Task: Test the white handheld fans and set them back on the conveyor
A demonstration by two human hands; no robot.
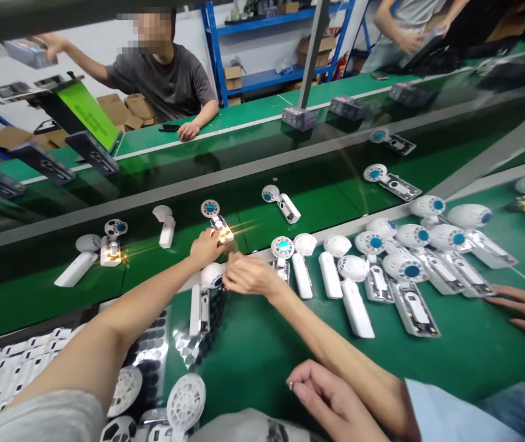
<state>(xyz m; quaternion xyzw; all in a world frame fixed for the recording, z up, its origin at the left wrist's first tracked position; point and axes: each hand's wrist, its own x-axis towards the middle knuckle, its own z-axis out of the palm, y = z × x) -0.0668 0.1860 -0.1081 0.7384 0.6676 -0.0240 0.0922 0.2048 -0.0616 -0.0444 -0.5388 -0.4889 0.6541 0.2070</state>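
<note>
A handheld fan [220,222] lies on the green belt [326,209] at nine o'clock of the view's centre, its round white head [210,209] pointing toward eleven o'clock, slotted around the rim with a blue disc in the middle; its body glows yellow-orange, the glare blurring detail, and its near end is partly hidden; toward five o'clock from it, a tiny pale piece [291,385], too small to identify, sits pinched between fingertips

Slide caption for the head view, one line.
Left hand at a white round-headed device on a green surface.
</note>
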